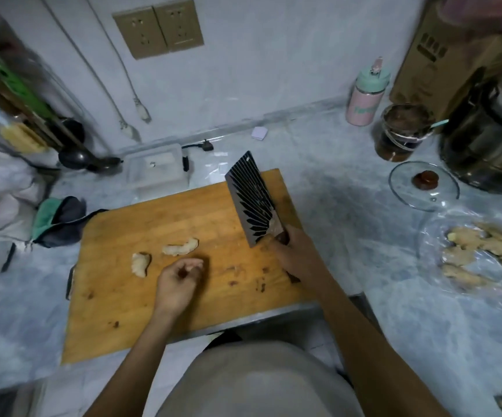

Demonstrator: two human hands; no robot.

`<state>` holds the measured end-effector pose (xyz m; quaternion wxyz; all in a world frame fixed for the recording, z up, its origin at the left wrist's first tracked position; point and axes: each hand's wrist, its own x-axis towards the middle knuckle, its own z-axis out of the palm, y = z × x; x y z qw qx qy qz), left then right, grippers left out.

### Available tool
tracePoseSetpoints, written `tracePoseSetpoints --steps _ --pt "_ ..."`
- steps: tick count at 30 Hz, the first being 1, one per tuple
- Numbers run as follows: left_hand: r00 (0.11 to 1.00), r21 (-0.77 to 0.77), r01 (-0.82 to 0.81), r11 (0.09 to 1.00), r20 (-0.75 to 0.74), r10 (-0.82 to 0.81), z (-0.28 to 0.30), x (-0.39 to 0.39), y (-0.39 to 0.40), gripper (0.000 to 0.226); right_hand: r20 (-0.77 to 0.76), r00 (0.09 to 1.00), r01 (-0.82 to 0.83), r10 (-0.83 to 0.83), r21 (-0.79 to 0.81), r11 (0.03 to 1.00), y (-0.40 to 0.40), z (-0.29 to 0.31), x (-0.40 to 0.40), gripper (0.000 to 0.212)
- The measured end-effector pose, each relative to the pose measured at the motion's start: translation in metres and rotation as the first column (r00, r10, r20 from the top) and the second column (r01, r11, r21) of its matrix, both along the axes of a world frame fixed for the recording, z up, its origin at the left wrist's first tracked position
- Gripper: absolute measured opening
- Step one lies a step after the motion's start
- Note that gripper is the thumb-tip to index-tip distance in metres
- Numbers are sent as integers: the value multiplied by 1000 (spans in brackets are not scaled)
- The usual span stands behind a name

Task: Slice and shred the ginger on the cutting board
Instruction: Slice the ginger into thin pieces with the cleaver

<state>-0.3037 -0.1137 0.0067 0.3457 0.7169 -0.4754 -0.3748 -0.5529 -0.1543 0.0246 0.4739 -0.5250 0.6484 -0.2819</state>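
Head view: right hand (296, 254) gripping cleaver (251, 200), left hand (177, 281) loosely curled, empty; writing unreadable.

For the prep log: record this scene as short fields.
board: orange-brown wooden cutting board
ginger on board: two pale peeled pieces, lying apart, unsliced
knife: dark cleaver with a black feather pattern, raised over the board's right side
right hand: grips the cleaver handle
left hand: fingers curled, beside the ginger; contents unclear
spare ginger: on clear plastic, right counter
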Motion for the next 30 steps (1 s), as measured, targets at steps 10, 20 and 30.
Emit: tracePoseSetpoints --steps 10,20,30 --pt "897 -44 62 997 440 -36 -15 35 0 29 -519 719 -550 462 -19 835 -24 16 52 14" --pt "772 -14 100 995 631 -69 -17 38 -38 27 -459 718 -550 522 84 831 -46 11 72 13" --pt "932 172 -363 916 67 357 -24 43 -56 13 -285 744 -558 604 232 797 -62 10 83 38"
